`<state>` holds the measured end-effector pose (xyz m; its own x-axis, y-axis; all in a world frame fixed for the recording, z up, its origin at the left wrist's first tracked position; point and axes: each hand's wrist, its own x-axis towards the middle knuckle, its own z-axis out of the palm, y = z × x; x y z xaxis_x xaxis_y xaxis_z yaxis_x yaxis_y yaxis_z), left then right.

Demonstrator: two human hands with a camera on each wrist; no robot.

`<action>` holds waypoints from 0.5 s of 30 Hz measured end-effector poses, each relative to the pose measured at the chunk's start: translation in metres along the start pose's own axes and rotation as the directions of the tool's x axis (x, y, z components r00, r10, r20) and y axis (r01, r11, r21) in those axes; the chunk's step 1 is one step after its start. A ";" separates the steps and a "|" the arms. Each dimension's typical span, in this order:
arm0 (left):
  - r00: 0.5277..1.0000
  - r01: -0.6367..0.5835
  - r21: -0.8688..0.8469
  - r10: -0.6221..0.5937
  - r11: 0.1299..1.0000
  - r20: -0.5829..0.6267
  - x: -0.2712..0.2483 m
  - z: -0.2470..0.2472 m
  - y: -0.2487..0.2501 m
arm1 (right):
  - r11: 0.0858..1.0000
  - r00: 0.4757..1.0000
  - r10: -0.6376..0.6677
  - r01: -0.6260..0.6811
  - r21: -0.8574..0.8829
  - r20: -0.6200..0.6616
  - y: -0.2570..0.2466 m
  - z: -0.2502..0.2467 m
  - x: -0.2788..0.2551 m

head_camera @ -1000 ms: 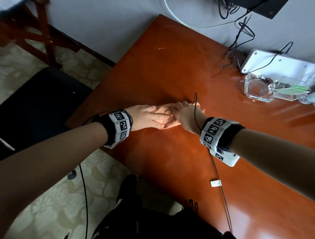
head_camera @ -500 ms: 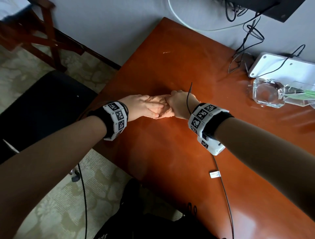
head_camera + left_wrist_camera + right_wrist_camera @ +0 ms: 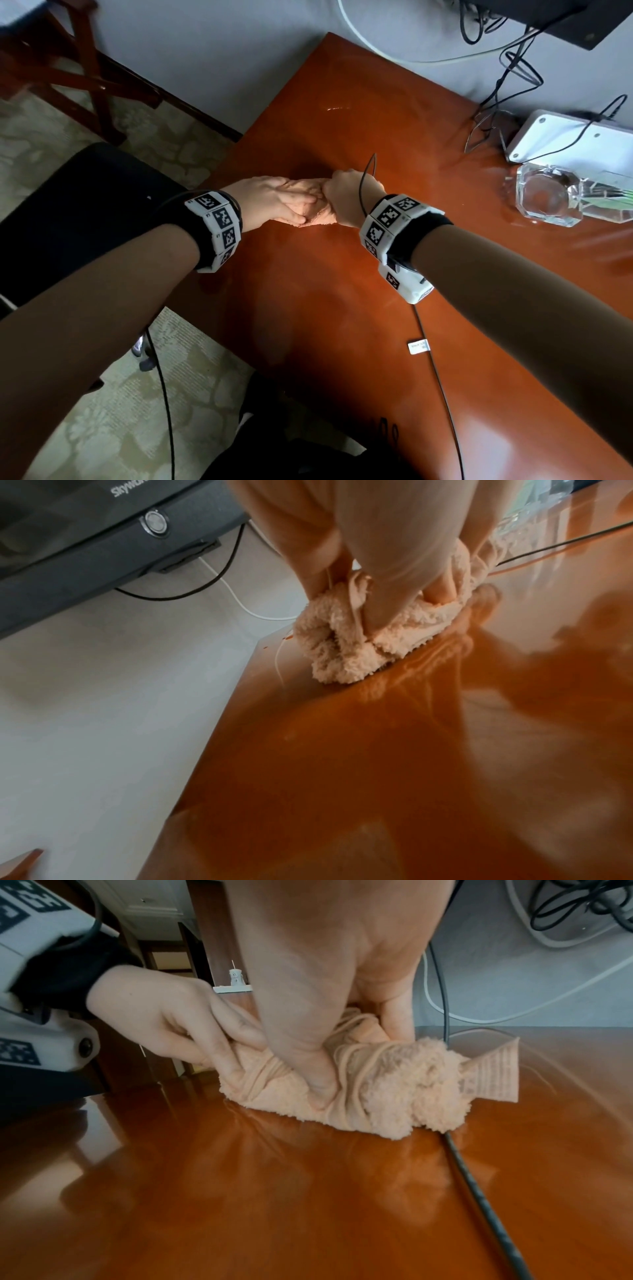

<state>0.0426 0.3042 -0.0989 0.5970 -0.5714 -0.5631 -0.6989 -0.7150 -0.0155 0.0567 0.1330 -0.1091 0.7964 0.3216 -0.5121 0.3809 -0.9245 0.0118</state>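
Peach terry towel (image 3: 394, 1085) lies bunched at centre frame on your glossy surface (image 3: 325, 325); your left grip (image 3: 270, 202) and right grip (image 3: 346, 202) both clutch it from above, fingers curled into its folds.

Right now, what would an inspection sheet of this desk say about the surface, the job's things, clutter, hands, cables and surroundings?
Surface: glossy red-brown wooden table, reflective.
Job's things: peach fluffy cloth, bunched, resting on the table, printed label sticking out.
Clutter: glass ashtray and white box at the far right.
Hands: left hand and right hand both grip the cloth.
Cables: black wrist cable crosses the table; white cable by the wall.
Surroundings: black chair, patterned carpet, Skyworth screen.
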 end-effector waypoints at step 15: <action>0.993 -0.004 -0.143 -0.013 0.990 -0.121 0.017 0.014 -0.038 | 0.999 0.997 -0.027 0.024 -0.043 -0.075 0.001 -0.009 0.044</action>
<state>0.0739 0.3274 -0.1198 0.6496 -0.6061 -0.4590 -0.6379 -0.7629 0.1048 0.0963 0.1476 -0.1237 0.8189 0.3606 -0.4464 0.4194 -0.9071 0.0367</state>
